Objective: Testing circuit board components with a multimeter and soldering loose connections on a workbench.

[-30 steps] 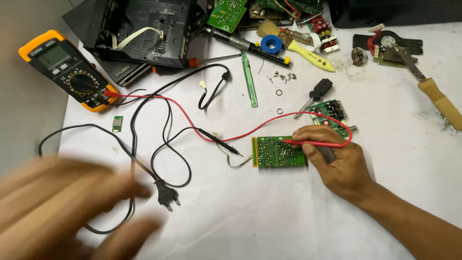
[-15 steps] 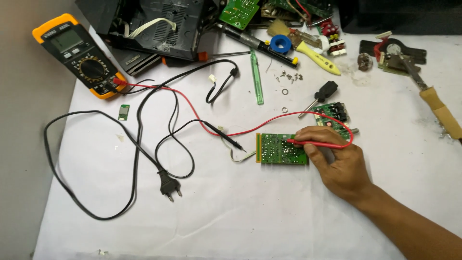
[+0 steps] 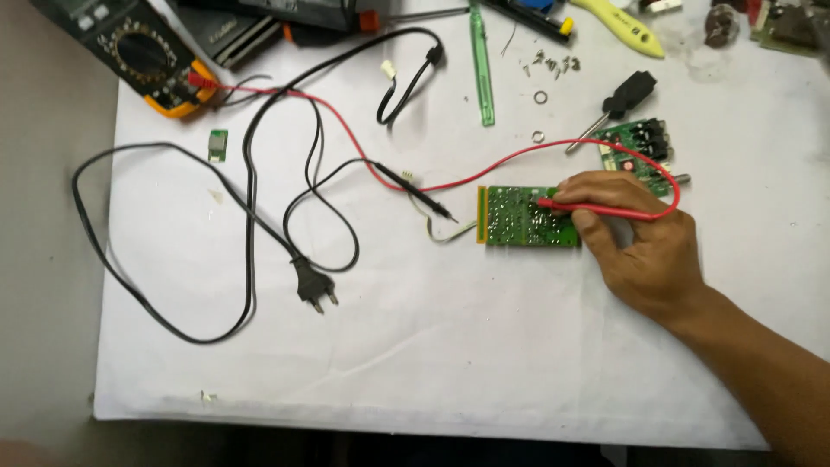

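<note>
My right hand [image 3: 635,238] grips a red test probe [image 3: 596,209] and presses its tip onto a small green circuit board [image 3: 519,216] lying on the white sheet. The probe's red lead [image 3: 346,130] runs left to a yellow multimeter [image 3: 143,52] at the top left. The black probe [image 3: 424,192] lies loose on the sheet just left of the board. My left hand is out of view.
A black power cord with a two-pin plug [image 3: 313,287] loops over the left half. A second green board [image 3: 638,149], a black-handled screwdriver [image 3: 616,102], a green stick [image 3: 481,73], loose washers [image 3: 539,97] and a tiny green chip [image 3: 217,143] lie around. The sheet's front edge [image 3: 432,419] is near.
My left hand, blurred at the lower left a second ago, has left the view. The camera has moved closer and lower. My right hand stays on the board with the red probe.
</note>
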